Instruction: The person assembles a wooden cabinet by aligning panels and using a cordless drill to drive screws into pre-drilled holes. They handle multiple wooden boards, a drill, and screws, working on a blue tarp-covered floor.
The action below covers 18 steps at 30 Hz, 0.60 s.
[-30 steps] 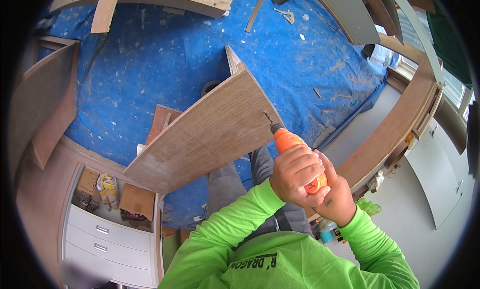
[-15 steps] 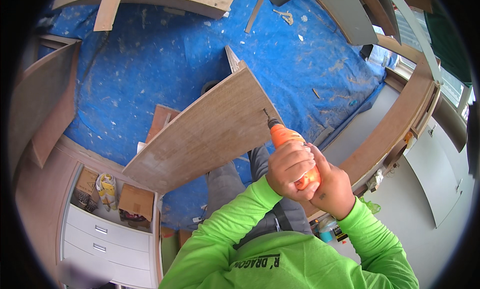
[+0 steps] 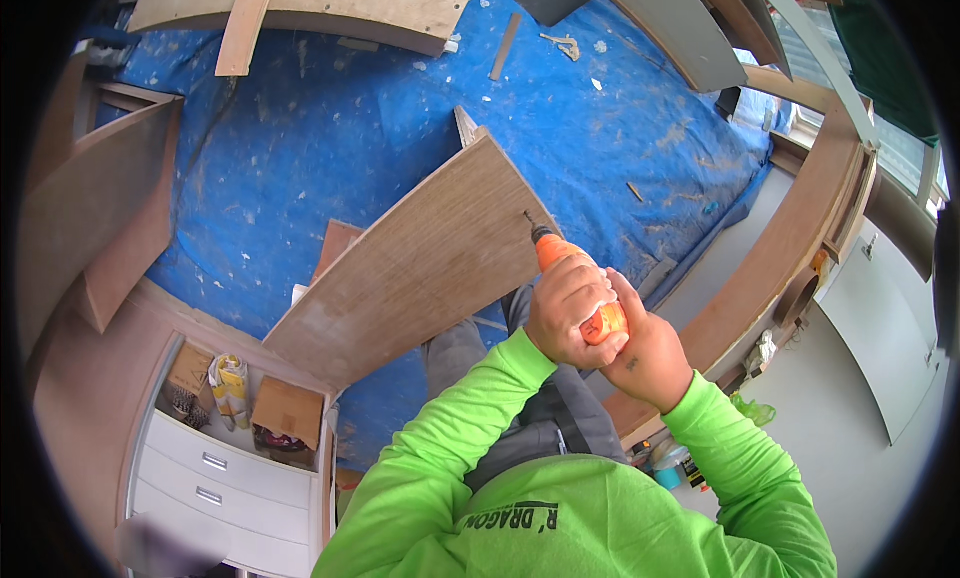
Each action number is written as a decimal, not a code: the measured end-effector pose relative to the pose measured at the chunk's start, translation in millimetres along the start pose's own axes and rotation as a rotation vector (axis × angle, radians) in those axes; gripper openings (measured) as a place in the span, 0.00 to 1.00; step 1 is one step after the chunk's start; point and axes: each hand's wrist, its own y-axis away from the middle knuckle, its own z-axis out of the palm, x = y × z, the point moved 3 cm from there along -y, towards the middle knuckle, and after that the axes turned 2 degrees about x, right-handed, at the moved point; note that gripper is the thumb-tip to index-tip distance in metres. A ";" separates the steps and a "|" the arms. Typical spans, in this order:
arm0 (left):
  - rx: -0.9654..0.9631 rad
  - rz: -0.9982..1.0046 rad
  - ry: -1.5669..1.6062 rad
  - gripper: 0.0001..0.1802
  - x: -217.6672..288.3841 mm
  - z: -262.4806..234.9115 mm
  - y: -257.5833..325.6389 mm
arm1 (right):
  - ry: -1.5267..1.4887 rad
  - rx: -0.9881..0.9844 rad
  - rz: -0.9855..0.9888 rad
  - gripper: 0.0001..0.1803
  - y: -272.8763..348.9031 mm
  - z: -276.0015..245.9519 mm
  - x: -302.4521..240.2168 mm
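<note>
Both hands are wrapped round an orange power drill (image 3: 556, 248) with a black chuck. My left hand (image 3: 568, 303) closes over the drill's body, and my right hand (image 3: 652, 358) grips it from behind on the right. A thin drill bit (image 3: 529, 218) points away from me, its tip at the face of a wooden panel (image 3: 420, 253) near that panel's right edge. Whether the bit has entered the wood I cannot tell. The panel slants across in front of my legs, partly covering them.
A blue tarp (image 3: 330, 118) covers the floor, with wood scraps on it. White drawers (image 3: 225, 468) and a cardboard box (image 3: 287, 408) stand at the lower left. Curved wooden boards (image 3: 130, 198) are on the left; a long wooden ledge (image 3: 770, 268) runs along the right.
The view has shifted slightly, so the surroundings sit a little further right and lower. Both hands keep their grip on the drill, its bit still at nearly the same spot on the panel.
</note>
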 end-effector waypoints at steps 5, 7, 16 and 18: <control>0.023 0.023 -0.018 0.23 0.7 -1.8 6.1 | 0.188 -0.063 -0.020 0.47 -4.7 -8.6 -13.0; 0.021 0.035 -0.023 0.24 1.0 -0.8 13.9 | 0.180 -0.056 -0.040 0.47 -0.8 -8.6 -12.5; -0.086 0.061 -0.030 0.26 4.7 -5.1 14.2 | 0.077 0.009 -0.061 0.47 15.5 9.4 2.5; -0.075 0.050 0.006 0.25 2.8 -5.5 13.9 | 0.098 0.007 -0.050 0.47 15.4 11.5 1.2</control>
